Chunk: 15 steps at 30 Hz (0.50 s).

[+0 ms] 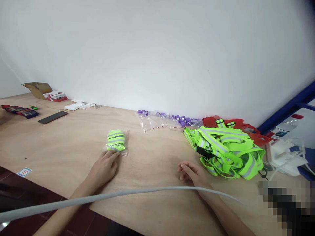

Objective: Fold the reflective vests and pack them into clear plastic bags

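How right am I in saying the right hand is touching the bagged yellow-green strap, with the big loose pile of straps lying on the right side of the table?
Wrong hand: the head view shows the left hand touching the bagged yellow-green strap, while the right hand is apart from it. The big loose pile of straps does lie on the right side of the table.

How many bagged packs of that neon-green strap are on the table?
1: the bagged pack at the left hand. The loose pile beside the right hand could hide others.

Workshop, seemingly (bagged strap (115, 139), worktable (150, 170)).
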### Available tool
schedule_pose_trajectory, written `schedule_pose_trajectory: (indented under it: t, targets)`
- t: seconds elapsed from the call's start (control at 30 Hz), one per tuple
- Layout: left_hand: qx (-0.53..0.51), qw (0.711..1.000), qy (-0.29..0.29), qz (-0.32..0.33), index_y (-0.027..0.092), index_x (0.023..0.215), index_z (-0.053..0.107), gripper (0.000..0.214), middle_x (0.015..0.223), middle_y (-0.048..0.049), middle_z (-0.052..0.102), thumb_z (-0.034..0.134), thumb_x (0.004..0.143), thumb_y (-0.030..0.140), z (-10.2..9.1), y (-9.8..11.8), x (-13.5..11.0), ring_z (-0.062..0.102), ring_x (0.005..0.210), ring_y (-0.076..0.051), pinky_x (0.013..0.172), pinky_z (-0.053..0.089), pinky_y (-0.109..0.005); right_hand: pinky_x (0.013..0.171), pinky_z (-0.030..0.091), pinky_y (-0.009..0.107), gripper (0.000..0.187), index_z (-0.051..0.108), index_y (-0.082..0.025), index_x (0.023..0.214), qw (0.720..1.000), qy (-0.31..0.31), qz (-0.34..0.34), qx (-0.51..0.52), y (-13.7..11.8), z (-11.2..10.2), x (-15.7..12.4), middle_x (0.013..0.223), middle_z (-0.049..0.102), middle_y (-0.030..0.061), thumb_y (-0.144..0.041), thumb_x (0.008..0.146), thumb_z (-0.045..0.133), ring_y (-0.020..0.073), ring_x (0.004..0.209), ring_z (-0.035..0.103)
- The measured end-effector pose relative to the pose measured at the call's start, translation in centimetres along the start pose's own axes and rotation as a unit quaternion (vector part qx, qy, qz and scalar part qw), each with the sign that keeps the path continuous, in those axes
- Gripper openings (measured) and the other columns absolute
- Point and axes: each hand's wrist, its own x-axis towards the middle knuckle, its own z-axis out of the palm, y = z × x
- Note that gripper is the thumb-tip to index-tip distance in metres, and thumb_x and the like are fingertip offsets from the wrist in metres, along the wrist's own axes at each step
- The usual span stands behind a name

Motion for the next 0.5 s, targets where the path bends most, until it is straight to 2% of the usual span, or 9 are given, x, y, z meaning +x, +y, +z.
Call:
schedule_pose_trajectory:
  t: [0.27, 0.5]
  targets:
    - [0.036, 0.998, -0.054, 0.004, 0.014, 0.122, 0.065, 0.044, 0.130, -0.0144, 0.067, 0.047, 0.082, 0.008, 0.2, -0.6, 3.6, 0.061, 0.117, -0.032, 0.102, 0.048, -0.043, 0.053, 0.048, 0.029, 0.060, 0.071, -0.019, 0.084, 1.000, -0.005, 0.005, 0.013, 0.3, -0.1, 0.1, 0.078, 0.069, 0.0033, -0.075, 0.063, 0.081, 0.0145, 0.055, 0.060]
    - [0.066, 0.995, -0.070, 0.001, 0.016, 0.112, 0.066, 0.034, 0.118, -0.0144, 0.070, 0.049, 0.083, 0.013, 0.6, -0.6, 6.9, 0.067, 0.105, -0.031, 0.094, 0.050, -0.043, 0.050, 0.046, 0.028, 0.059, 0.071, -0.019, 0.083, 1.000, -0.004, -0.003, 0.016, 1.0, -0.2, 0.4, 0.077, 0.069, 0.0034, -0.074, 0.065, 0.080, 0.0145, 0.053, 0.060]
